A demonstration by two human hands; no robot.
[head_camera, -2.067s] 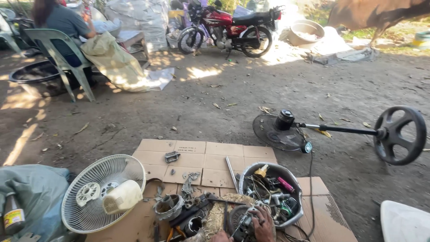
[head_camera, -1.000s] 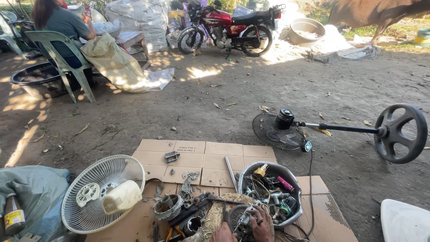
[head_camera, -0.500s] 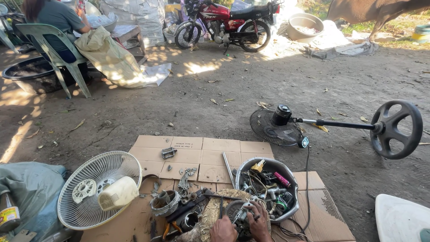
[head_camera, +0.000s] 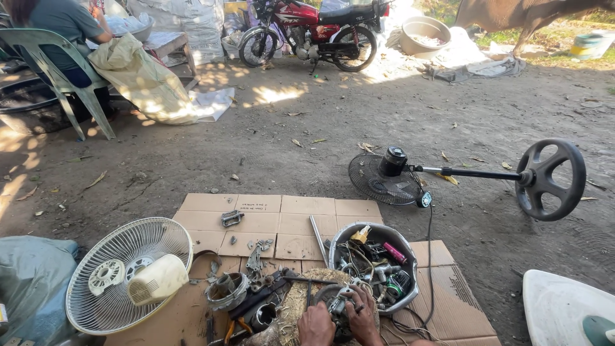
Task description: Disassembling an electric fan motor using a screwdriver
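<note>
A small metal motor part (head_camera: 337,309) is gripped at the bottom edge of the view, over a round woven mat (head_camera: 301,295) on flattened cardboard (head_camera: 269,214). The left hand (head_camera: 315,325) is closed against the part from the left, fingers curled around it. The right hand (head_camera: 364,319) covers it from the right, fingers bent over the top; a ring shows on one finger. What exactly is held is hard to make out, since the hands hide most of it.

Just to the right, touching the mat's edge, a metal bowl (head_camera: 359,232) is filled with wires, tools and small parts, a pink-handled item among them. A thin metal rod (head_camera: 318,236) lies on the cardboard beside the bowl. To the left of the hands, a grey ring-shaped housing (head_camera: 225,291), pliers with orange handles (head_camera: 232,328) and loose metal pieces are scattered. Further left, a white fan grille (head_camera: 128,272) lies flat with a cream motor cover (head_camera: 157,279) resting on it.

Beyond the cardboard, on bare dirt, a black fan (head_camera: 384,179) is laid down, its pole running to a round wheel-like base (head_camera: 551,179). At the far side, a red motorcycle (head_camera: 314,29) is parked, and a person sits on a green plastic chair (head_camera: 61,77) at the upper left.
</note>
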